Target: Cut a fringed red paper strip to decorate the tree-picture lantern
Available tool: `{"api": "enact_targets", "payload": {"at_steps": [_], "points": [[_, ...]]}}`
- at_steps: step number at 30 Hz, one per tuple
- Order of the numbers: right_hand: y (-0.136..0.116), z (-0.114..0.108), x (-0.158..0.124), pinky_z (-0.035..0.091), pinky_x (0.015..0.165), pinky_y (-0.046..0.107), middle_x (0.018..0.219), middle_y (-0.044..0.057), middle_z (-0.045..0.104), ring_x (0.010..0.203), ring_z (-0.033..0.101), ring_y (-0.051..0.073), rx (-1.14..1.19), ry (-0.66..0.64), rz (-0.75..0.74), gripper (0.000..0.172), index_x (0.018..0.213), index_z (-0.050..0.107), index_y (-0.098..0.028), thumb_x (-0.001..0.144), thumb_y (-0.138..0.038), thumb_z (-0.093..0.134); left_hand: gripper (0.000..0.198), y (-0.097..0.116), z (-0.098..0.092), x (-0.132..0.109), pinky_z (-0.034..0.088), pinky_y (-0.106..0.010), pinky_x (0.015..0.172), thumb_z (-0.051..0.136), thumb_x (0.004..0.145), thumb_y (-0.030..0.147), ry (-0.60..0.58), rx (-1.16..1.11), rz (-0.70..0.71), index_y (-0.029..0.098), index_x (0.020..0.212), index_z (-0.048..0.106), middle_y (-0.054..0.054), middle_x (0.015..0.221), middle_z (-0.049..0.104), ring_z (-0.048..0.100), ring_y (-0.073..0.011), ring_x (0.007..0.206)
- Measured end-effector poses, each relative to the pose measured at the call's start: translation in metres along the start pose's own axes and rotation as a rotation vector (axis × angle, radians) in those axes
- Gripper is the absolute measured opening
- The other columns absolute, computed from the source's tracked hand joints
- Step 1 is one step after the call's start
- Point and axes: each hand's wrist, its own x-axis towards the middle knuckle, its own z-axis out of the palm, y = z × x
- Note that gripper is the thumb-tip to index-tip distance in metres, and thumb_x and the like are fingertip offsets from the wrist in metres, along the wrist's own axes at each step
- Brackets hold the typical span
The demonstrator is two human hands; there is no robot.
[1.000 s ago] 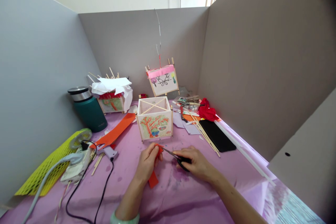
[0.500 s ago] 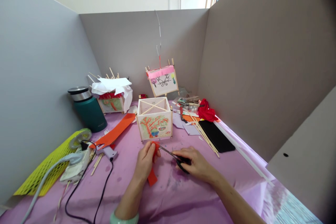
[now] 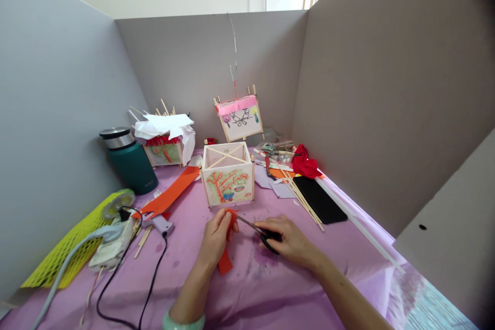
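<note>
Between the fingers of my left hand [image 3: 215, 237] is a strip of orange-red paper [image 3: 225, 263], its lower end hanging toward the cloth. My right hand [image 3: 288, 240] grips black-handled scissors [image 3: 266, 236], the blades pointing left and touching the paper's upper end by my left fingertips. Whether the blades are parted there is too small to tell. Just beyond my hands stands a square stick-framed lantern [image 3: 228, 183] with a drawn tree on its front panel and crossed sticks over its top. A longer orange paper strip [image 3: 174, 193] lies left of it.
A teal bottle [image 3: 133, 165] and a second lantern [image 3: 164, 153] under white paper stand left. A power strip [image 3: 112, 247] and cords lie at the near left. Wooden sticks [image 3: 303, 198] and a black phone [image 3: 319, 200] lie right. A small lantern [image 3: 242, 119] hangs behind. Grey partitions enclose the table.
The scissors and the paper strip have shifted very slightly to the right with my hands. Both holds look the same, and nothing else has moved.
</note>
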Motion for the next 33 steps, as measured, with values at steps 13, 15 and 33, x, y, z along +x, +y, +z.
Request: {"api": "enact_targets", "payload": {"at_steps": [13,15,33], "points": [[0.0013,0.0007,0.0009,0.036,0.078,0.030,0.092,0.000,0.072,0.080,0.063,0.017,0.005,-0.004,0.006,0.034,0.113,0.066,-0.026,0.081,-0.017,0.060,0.034,0.0019,0.0010,0.0005,0.032,-0.021,0.047,0.045,0.089,0.044,-0.006,-0.007,-0.001,0.017,0.071,0.054,0.001,0.061,0.056,0.043,-0.0085,0.049],[0.0030,0.0015,0.0011,0.036,0.078,0.030,0.091,0.000,0.073,0.080,0.063,0.017,-0.001,-0.006,0.009,0.035,0.114,0.065,-0.026,0.080,-0.017,0.061,0.035,0.0008,0.0007,0.0005,0.032,-0.021,0.047,0.045,0.090,0.045,-0.010,-0.003,-0.003,0.017,0.071,0.054,0.001,0.062,0.056,0.043,-0.0083,0.049],[0.0055,0.0025,-0.0005,0.035,0.078,0.029,0.094,0.000,0.073,0.082,0.064,0.017,0.005,-0.004,-0.025,0.037,0.114,0.066,-0.027,0.081,-0.011,0.058,0.032,0.0008,-0.0003,-0.0007,0.032,-0.021,0.046,0.046,0.089,0.044,-0.003,-0.037,-0.005,0.017,0.073,0.054,0.001,0.063,0.058,0.044,-0.0079,0.048]]}}
